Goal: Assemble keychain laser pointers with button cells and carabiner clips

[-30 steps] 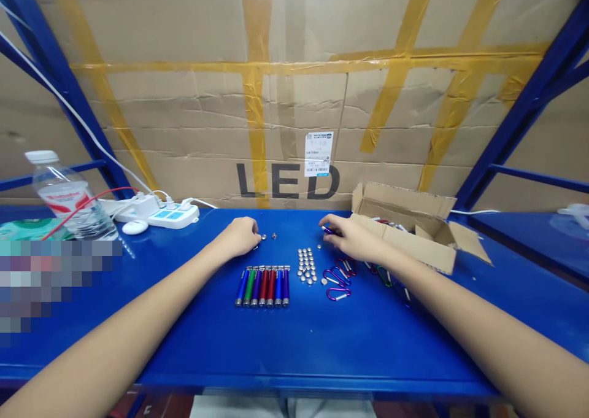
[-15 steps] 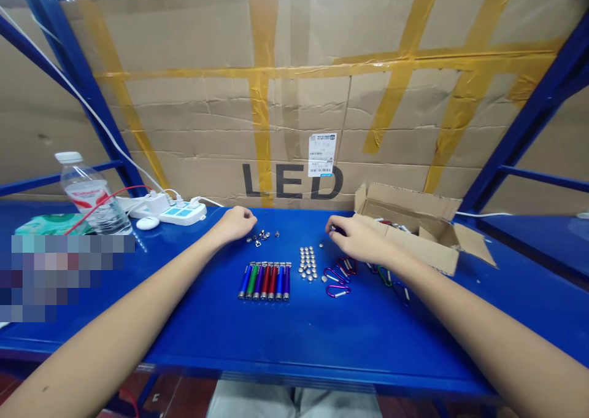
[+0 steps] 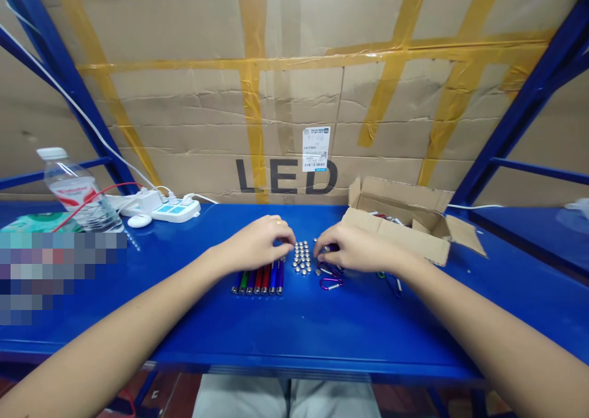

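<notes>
Over the blue table (image 3: 294, 335), the left hand (image 3: 255, 243), fingers curled, grip untellable, could brush and scatter the silver discs (image 3: 301, 251); the right hand (image 3: 359, 246) pinches a dark tube (image 3: 328, 248).

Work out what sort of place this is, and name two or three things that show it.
Probably a small assembly workstation, perhaps in a workshop or storeroom: coloured tubes lie in a neat row beside small metal discs on a blue tabletop, with taped cardboard marked LED behind.

Even light puts a soft sheen on the blue tabletop (image 3: 285, 329); edges stretch.
</notes>
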The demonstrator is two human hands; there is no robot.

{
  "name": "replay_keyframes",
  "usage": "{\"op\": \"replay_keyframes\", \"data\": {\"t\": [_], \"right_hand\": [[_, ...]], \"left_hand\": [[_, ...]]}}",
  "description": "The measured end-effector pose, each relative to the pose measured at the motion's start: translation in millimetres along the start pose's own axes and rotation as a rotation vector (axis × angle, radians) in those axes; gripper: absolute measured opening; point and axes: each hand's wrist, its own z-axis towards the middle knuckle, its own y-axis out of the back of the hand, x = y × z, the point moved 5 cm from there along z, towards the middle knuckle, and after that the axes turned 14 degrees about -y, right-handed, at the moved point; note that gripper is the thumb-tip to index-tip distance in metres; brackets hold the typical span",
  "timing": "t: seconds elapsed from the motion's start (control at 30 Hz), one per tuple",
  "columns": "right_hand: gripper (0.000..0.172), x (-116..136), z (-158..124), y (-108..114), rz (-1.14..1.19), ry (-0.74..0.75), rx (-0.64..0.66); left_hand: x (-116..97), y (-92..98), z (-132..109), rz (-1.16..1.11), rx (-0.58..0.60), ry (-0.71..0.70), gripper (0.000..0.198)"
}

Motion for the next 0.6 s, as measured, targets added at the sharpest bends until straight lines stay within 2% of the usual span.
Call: {"op": "replay_keyframes", "data": {"t": [0.07,0.2,0.37,0.6], "right_hand": [[0.02,2.9,-1.0,-3.3,-0.024,0.007,0.004],[0.018,8.2,-2.3,-4.0,-0.066,0.036,-0.013],[0.019,13.5,-4.7,-4.8,-0.073,0.102,-0.021],[0.021,10.2,-3.1,-9.1,-0.105,0.082,-0.014]], "left_hand": [[-9.3,-7.7,4.1,0.03,0.033,-0.008,0.018],[-11.9,-17.1,6.0,0.046,0.075,-0.004,0.017],[-10.8,-18.5,3.5,0.071,0.109,0.029,0.017],[-11.3,-24.3,3.4,0.115,0.16,0.038,0.018]]}}
